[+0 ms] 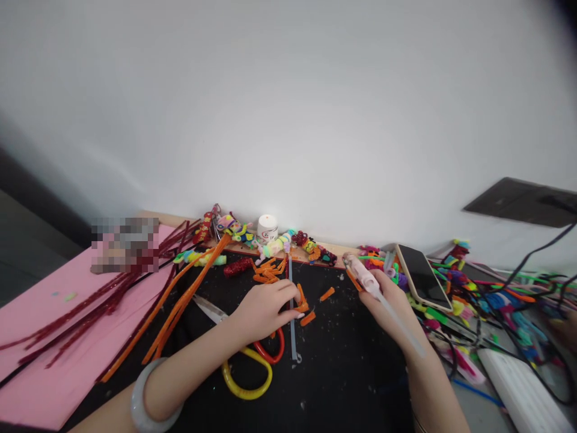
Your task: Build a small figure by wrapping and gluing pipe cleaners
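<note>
The short orange fuzzy stem pieces (327, 294) lie at the centre of the black work mat (347, 367), some of them at the left hand's fingertips. The left hand (270, 304) is palm down, its fingers bent, with a narrow gap between thumb and index finger. An orange piece shows at this gap; whether the fingertips grip it cannot be told.

The right hand (390, 304) is closed around the pale pink glue gun (367, 281), with its nozzle end directed toward the wall. A translucent glue stick (401, 328) extends from the rear of the gun over the wrist.

A narrow, pale translucent strip (293, 340) lies beside the left thumb. The metal scissors with yellow and red handles (246, 395) lie partly beneath the left forearm. Long orange fuzzy stems (184, 313) lie to the left. A dark-screened smartphone with a light case (421, 276) is positioned beyond the right hand, beside multicoloured fuzzy craft pieces.
</note>
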`<state>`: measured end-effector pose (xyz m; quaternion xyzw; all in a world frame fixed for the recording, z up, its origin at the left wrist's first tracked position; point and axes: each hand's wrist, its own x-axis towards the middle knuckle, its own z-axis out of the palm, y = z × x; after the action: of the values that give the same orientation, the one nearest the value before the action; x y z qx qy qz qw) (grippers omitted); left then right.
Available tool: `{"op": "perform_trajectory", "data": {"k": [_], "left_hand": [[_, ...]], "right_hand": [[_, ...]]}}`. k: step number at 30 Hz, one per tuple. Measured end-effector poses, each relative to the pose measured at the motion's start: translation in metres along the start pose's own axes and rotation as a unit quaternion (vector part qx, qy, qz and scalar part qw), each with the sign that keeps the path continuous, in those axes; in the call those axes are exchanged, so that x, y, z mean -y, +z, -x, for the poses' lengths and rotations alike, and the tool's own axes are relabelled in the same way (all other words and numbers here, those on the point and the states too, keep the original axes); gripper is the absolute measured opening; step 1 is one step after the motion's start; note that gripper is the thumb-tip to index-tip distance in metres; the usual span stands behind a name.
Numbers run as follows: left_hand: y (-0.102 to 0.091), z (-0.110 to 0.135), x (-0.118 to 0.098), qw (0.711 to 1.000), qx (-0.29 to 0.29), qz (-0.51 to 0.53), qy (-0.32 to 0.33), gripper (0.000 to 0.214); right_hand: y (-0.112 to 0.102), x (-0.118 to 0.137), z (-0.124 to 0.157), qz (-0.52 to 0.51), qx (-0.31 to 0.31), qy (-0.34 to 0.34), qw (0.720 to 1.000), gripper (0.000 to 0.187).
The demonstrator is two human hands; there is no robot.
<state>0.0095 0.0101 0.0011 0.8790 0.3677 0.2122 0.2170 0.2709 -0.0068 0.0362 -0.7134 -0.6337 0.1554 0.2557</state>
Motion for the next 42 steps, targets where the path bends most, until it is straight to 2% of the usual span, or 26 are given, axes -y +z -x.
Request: {"op": "perform_trajectory", "data": {"k": [6,12,13,15,17,21,27,29,33,37,39,42], "left_hand": [[0.001,-0.026,-0.012,1.0,-0.005,-0.004,-0.02,0.022],[0.029,-0.069,-0.018,0.997,0.013,0.03,-0.076,0.039],[0.033,-0.074,-0.018,0.996,0.015,0.043,-0.074,0.038],[0.038,-0.081,-0.017,0.996,0.009,0.068,-0.059,0.022],[0.037,-0.083,-0.015,0.995,0.002,0.091,-0.05,0.015],[0.03,-0.077,-0.013,0.99,0.016,0.124,-0.069,0.019],[0.019,-0.058,-0.011,0.952,0.054,0.282,-0.105,0.019],[0.015,-0.053,-0.011,0.949,0.051,0.292,-0.105,0.018],[0.005,-0.047,-0.011,0.974,0.041,0.207,-0.087,0.015],[-0.002,-0.04,-0.015,0.992,0.027,0.107,-0.063,0.03],[-0.003,-0.035,-0.018,0.997,0.043,0.044,-0.039,0.025],[0.002,-0.027,-0.022,0.995,0.097,-0.039,-0.002,0.022]], "right_hand": [[0.001,-0.001,-0.001,-0.021,-0.05,0.017,0.998,0.032],[0.005,0.006,0.002,-0.066,-0.005,-0.016,0.998,0.029],[0.005,0.007,0.002,-0.069,0.005,-0.021,0.997,0.028],[0.006,0.008,0.003,-0.073,0.02,-0.027,0.997,0.026],[0.006,0.009,0.003,-0.081,0.023,-0.032,0.996,0.025],[0.006,0.007,0.003,-0.097,0.008,-0.02,0.995,0.025],[0.006,0.005,0.001,-0.136,-0.016,-0.044,0.99,0.04],[0.006,0.005,0.001,-0.142,-0.025,-0.057,0.988,0.041],[0.006,0.006,0.001,-0.141,-0.037,-0.062,0.987,0.04],[0.006,0.006,0.001,-0.132,-0.043,-0.064,0.988,0.036],[0.007,0.006,0.001,-0.13,-0.044,-0.063,0.989,0.035],[0.008,0.004,0.001,-0.131,-0.044,-0.059,0.989,0.036]]}}
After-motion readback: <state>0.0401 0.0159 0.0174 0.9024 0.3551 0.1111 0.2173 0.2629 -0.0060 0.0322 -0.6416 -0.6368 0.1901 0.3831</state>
